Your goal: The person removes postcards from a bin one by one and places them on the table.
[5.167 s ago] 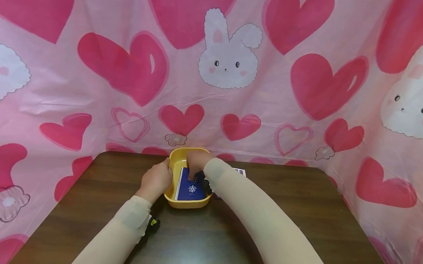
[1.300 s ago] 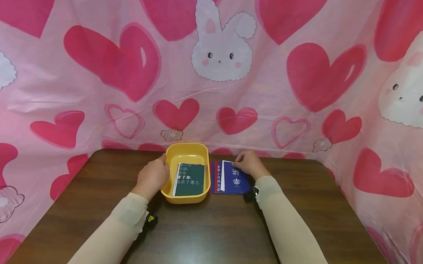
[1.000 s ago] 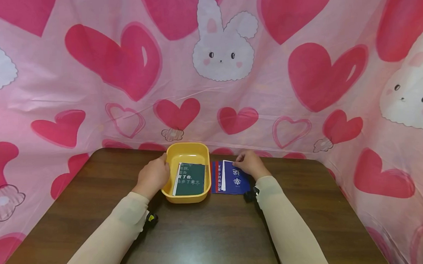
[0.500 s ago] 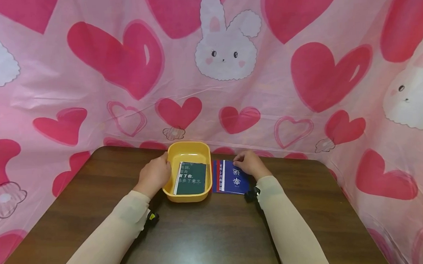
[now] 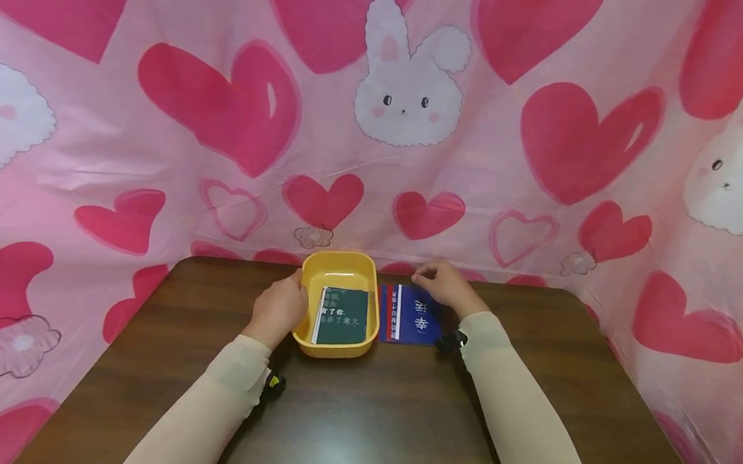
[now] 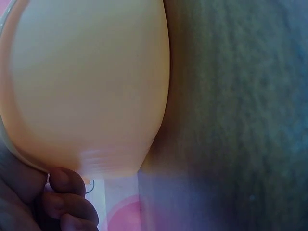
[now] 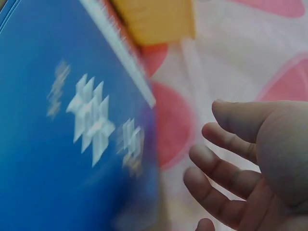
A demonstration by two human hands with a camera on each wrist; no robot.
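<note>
My left hand (image 5: 278, 308) holds the left rim of a yellow plastic basin (image 5: 338, 353), thumb and fingers pinching the edge. In the left wrist view the basin's outer wall (image 6: 91, 86) fills much of the picture, with curled fingers (image 6: 70, 204) below it. Inside the basin lies a dark green card (image 5: 344, 323) with white characters, pale edges showing under it. Right of the basin, a blue card (image 5: 416, 327) with white characters tops a small overlapping pile. Beside its far edge is my right hand (image 5: 450, 287); the right wrist view shows its fingers loosely bent, holding nothing.
Red and white card edges (image 5: 392, 314) stick out at the left of the pile, close to the basin. Beneath everything is a dark brown wooden table (image 5: 367, 419). A pink curtain (image 5: 337, 150) with hearts and rabbits hangs right behind its back edge.
Earlier my right hand was on a blue card inside the basin; that card now lies on the right pile, let go, the hand slightly off it. The green card now shows in the basin.
</note>
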